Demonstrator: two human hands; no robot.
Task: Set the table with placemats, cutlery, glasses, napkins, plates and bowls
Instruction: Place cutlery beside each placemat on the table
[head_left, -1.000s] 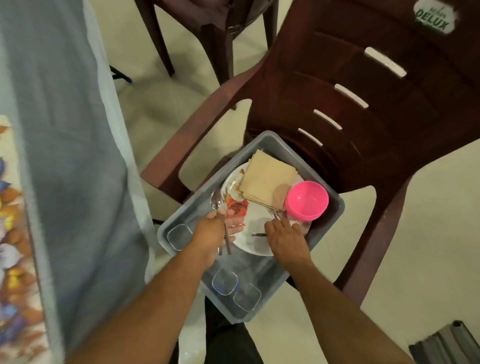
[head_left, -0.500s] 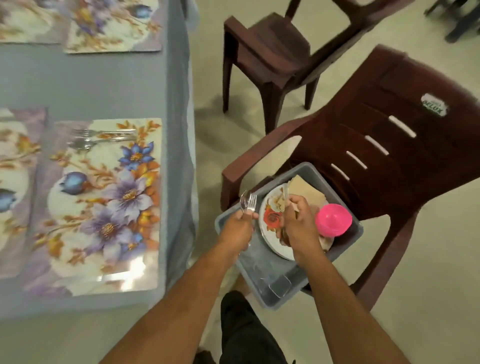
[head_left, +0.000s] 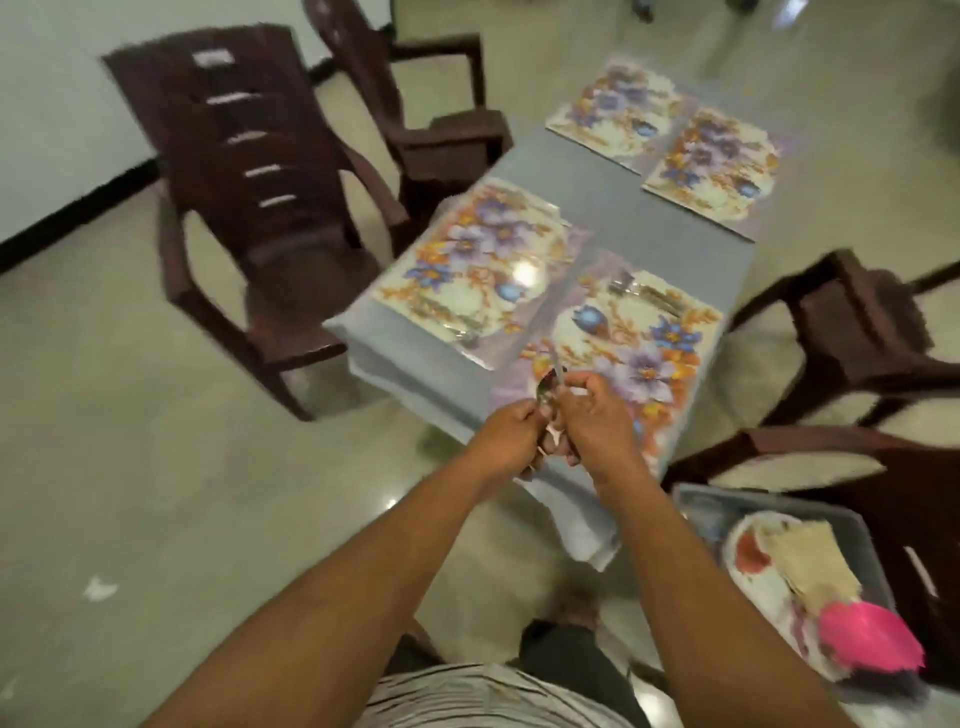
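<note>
Both hands meet in front of the near corner of the grey table (head_left: 613, 208). My left hand (head_left: 511, 436) grips a bundle of cutlery (head_left: 549, 385), a spoon bowl and a knife tip sticking up. My right hand (head_left: 597, 415) pinches the same cutlery from the right. Several floral placemats lie on the table; the nearest placemat (head_left: 644, 353) carries a fork and spoon (head_left: 644, 293) at its far edge. Another placemat (head_left: 483, 270) lies left of it. The grey bin (head_left: 857, 525) at lower right holds a plate (head_left: 753, 571), napkins (head_left: 810, 564) and a pink bowl (head_left: 867, 639).
Dark brown plastic chairs stand around: one at far left (head_left: 249, 208), one behind it (head_left: 441, 130), one at the right (head_left: 852, 322), and the chair (head_left: 831, 452) that bears the bin. Open tiled floor lies on the left.
Both hands left the bin with cutlery and came together in front of the table corner. My view swung from the bin to the table; the right hand now holds the cutlery too.
</note>
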